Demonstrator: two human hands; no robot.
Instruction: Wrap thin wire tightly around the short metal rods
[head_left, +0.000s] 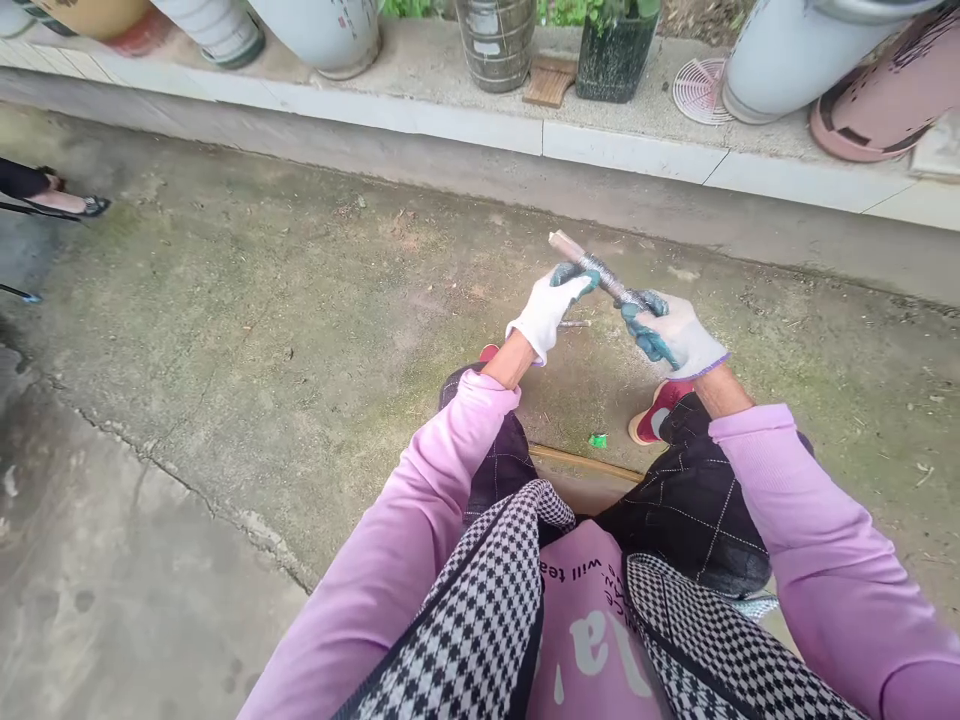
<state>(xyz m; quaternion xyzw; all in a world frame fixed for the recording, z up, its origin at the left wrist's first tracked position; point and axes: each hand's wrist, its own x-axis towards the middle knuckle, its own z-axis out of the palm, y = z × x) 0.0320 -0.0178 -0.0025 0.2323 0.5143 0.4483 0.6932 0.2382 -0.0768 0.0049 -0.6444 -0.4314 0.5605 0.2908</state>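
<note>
Concrete floor lay under both hands; ledge w/ pots was beyond them. Gloved L hand gripped rod mid-length, R hand closed on its lower end. Rod tilted up-left past L hand. Green scrap sat below R hand.

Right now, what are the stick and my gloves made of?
The stick is likely wood: pale cut end, grey mottled rough skin. The gloves on the left hand and right hand look white knit fabric with teal rubbery-coated fingers.
</note>
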